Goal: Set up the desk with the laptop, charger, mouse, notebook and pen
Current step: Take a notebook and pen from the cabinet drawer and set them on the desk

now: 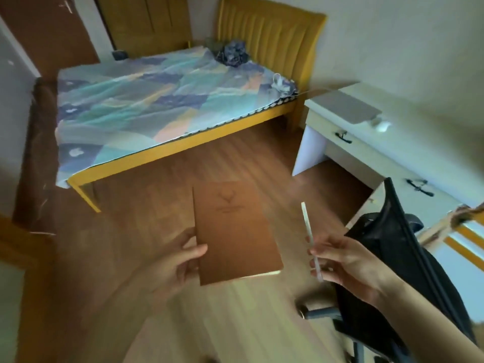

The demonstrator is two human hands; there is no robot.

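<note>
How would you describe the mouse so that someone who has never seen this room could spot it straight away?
Find the white desk against the right wall, beside the yellow-framed bed. A closed grey laptop lies flat on its top. The mouse sits just off the laptop's near corner: small, rounded and white, unlike the flat grey slab beside it.

The left hand [180,260] grips a brown notebook [233,231] by its left edge, held over the wooden floor [235,153]. The right hand [345,260] pinches a white pen [310,239] (tip pointing up). A closed laptop [348,106] and white mouse [381,124] lie on the white desk [366,153], beside a black chair [398,244].
</note>
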